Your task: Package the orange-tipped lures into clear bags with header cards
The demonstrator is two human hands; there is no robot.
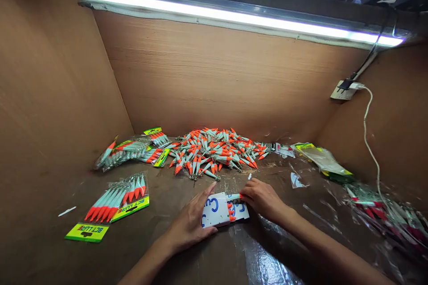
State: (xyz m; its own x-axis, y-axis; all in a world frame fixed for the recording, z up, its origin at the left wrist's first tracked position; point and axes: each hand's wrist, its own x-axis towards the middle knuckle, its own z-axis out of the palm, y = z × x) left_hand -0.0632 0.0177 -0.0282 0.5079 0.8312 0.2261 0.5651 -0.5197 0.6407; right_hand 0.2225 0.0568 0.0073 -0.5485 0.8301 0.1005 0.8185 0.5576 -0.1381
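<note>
My left hand (193, 217) grips the left end of a white folded card holder (216, 209) marked with blue handwriting, thumb along its near edge and fingers along the far edge. Several orange lure tips (231, 213) show in the holder's opening on the right. My right hand (262, 197) pinches the orange end of a white-and-orange fishing lure (234, 196) that lies across the far side of that opening. Just beyond my hands a large heap of loose lures (214, 151) rests against the back wall.
Bagged lures with yellow-green header cards (87, 231) lie at left, with more packets (129, 153) behind them. Flat plastic bags (323, 160) and a pile of red-and-white packets (384, 209) are at right. A white cable (366, 129) hangs from a socket down the right wall.
</note>
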